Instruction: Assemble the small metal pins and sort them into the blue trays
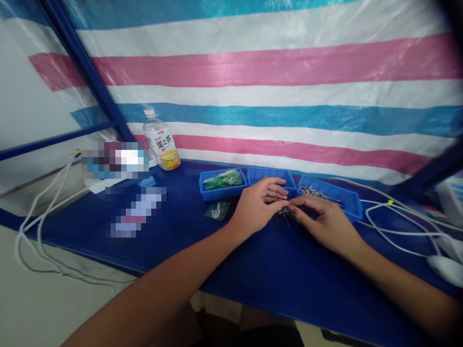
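My left hand point(258, 205) hovers over a loose pile of thin metal pins point(284, 219), dark and silver, on the blue tabletop. Its thumb and index finger come together at the tips, while the other fingers are loosely extended. Facing it from the right, my right hand point(323, 219) pinches thumb and forefinger close to the left fingertips. What either pinch holds is too small to make out. Behind the hands stand a blue bin with green plastic packets point(202, 193), a middle blue bin point(267, 174) partly hidden by my left hand, and a right blue bin point(350, 202) holding silver pins.
A small clear bag of pale pieces point(217, 210) lies left of the pile. Farther left stand a drink bottle point(164, 144) and blurred-out items. White cables point(394, 231) and a white mouse-like object point(444, 269) lie at right. A striped sheet point(253, 72) hangs behind the table.
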A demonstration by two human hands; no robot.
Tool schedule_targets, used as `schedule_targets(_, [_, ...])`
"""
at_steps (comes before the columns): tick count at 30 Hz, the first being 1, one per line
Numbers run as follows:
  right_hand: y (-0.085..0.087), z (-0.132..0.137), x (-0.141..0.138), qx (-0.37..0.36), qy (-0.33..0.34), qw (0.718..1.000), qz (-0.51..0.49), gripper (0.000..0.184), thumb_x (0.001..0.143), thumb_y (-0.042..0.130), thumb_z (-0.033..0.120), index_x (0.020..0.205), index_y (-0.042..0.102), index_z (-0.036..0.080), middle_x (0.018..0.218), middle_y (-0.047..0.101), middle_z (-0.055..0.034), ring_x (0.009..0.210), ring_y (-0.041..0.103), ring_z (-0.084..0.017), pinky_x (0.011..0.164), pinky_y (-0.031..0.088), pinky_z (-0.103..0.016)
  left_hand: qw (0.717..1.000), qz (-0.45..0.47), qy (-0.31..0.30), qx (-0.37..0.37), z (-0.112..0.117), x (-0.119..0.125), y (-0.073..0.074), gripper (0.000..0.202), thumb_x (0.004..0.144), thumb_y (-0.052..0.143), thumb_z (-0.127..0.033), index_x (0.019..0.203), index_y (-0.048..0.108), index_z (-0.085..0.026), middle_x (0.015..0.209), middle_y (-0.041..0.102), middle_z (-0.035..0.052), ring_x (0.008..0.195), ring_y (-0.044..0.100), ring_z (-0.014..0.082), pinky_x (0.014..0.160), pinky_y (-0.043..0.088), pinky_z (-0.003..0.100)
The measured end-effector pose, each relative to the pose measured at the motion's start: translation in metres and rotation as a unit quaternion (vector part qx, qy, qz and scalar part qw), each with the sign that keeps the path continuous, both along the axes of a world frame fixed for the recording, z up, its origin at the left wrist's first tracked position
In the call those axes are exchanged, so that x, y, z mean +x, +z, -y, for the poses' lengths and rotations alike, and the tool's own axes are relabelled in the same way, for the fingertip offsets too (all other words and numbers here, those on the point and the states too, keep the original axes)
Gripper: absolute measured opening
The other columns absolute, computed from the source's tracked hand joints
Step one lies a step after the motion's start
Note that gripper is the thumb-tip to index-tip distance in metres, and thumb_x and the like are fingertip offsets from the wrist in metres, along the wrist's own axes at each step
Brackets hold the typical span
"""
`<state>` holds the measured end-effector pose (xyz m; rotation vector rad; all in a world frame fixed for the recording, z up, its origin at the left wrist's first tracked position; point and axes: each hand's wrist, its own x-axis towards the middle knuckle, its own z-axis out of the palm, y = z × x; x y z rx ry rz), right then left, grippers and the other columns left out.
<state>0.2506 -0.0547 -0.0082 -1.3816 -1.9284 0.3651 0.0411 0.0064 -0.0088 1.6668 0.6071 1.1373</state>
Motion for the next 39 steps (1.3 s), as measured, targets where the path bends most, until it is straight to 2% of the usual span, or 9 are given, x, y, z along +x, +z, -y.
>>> schedule_targets(4, [0.001,-0.002,-0.001,0.0,0.015,1.0,-0.006,0.021,0.105,0.063,0.041,0.104,0.079,0.028,0.102,0.082,-0.0049,0.09,0.076,-0.026,0.083,0.058,-0.042,1.0,0.007,0.002,-0.005,0.002,0.001,0.003,0.055,0.089,0.079,-0.01,0.139,0.062,-0.021,0.12,0.078,0.0127,0.107,0.078,0.0236,0.095,0.068,0.041])
schedule_targets(9, [0.008,-0.008,-0.002,0.052,-0.047,0.998,-0.005,0.019,0.104,0.064,0.039,0.106,0.079,0.027,0.099,0.08,-0.0043,0.086,0.073,-0.024,0.072,0.055,-0.038,0.998,-0.011,0.06,0.012,0.002,0.0,0.002,0.083,0.092,0.082,-0.023,0.162,0.039,-0.029,0.143,0.066,0.017,0.112,0.075,0.0273,0.083,0.069,0.039])
schedule_targets(12, [0.014,-0.015,0.0,0.119,-0.074,0.99,0.018,0.017,0.104,0.065,0.037,0.104,0.078,0.026,0.096,0.078,-0.005,0.08,0.07,-0.024,0.07,0.053,-0.038,0.997,-0.023,0.073,0.025,0.001,0.0,0.0,0.079,0.096,0.077,-0.026,0.164,0.035,-0.028,0.14,0.066,0.0175,0.107,0.075,0.0259,0.078,0.067,0.038])
schedule_targets(16, [0.018,-0.027,0.003,0.187,-0.079,0.977,0.062,0.018,0.105,0.062,0.035,0.106,0.078,0.027,0.098,0.078,-0.0066,0.087,0.071,-0.026,0.077,0.054,-0.042,0.994,-0.045,0.092,0.035,-0.001,-0.002,-0.002,0.072,0.1,0.073,-0.031,0.162,0.038,-0.026,0.13,0.07,0.0152,0.099,0.074,0.0225,0.076,0.063,0.035])
schedule_targets(20, [0.018,-0.038,0.007,0.208,-0.106,0.962,0.14,0.026,0.107,0.058,0.04,0.101,0.079,0.025,0.093,0.079,-0.0086,0.092,0.07,-0.031,0.081,0.053,-0.046,0.99,-0.074,0.11,0.039,-0.002,-0.004,-0.001,0.064,0.102,0.069,-0.032,0.159,0.042,-0.022,0.115,0.074,0.0098,0.089,0.071,0.0187,0.077,0.059,0.035])
schedule_targets(23, [0.019,-0.038,0.01,0.206,-0.11,0.958,0.166,0.029,0.107,0.059,0.043,0.094,0.079,0.026,0.09,0.077,-0.0099,0.094,0.069,-0.032,0.08,0.053,-0.047,0.989,-0.083,0.118,0.044,-0.003,-0.006,0.0,0.061,0.103,0.066,-0.031,0.158,0.043,-0.022,0.114,0.074,0.0092,0.086,0.07,0.0181,0.074,0.057,0.034])
schedule_targets(28, [0.016,-0.023,0.009,0.164,0.026,0.969,0.184,0.022,0.106,0.06,0.036,0.106,0.08,0.027,0.098,0.079,-0.0085,0.094,0.069,-0.03,0.087,0.056,-0.048,0.986,-0.078,0.137,0.045,-0.006,-0.006,0.0,0.056,0.103,0.063,-0.025,0.156,0.046,-0.022,0.115,0.073,0.0099,0.088,0.069,0.0181,0.07,0.054,0.032])
schedule_targets(35, [0.009,-0.015,-0.005,0.122,0.177,0.954,0.208,0.03,0.106,0.061,0.03,0.131,0.078,0.03,0.121,0.079,-0.0095,0.113,0.068,-0.032,0.099,0.059,-0.053,0.988,-0.062,0.136,0.042,-0.007,-0.007,0.0,0.058,0.104,0.062,-0.028,0.158,0.043,-0.021,0.119,0.072,0.0098,0.092,0.07,0.0171,0.073,0.054,0.029])
schedule_targets(39, [0.006,-0.017,-0.011,0.121,0.213,0.948,0.201,0.034,0.107,0.058,0.023,0.132,0.078,0.033,0.123,0.08,-0.0078,0.118,0.069,-0.03,0.101,0.06,-0.052,0.988,-0.065,0.134,0.045,-0.006,-0.006,-0.001,0.058,0.103,0.062,-0.028,0.157,0.044,-0.019,0.117,0.072,0.0096,0.089,0.07,0.0163,0.072,0.054,0.028])
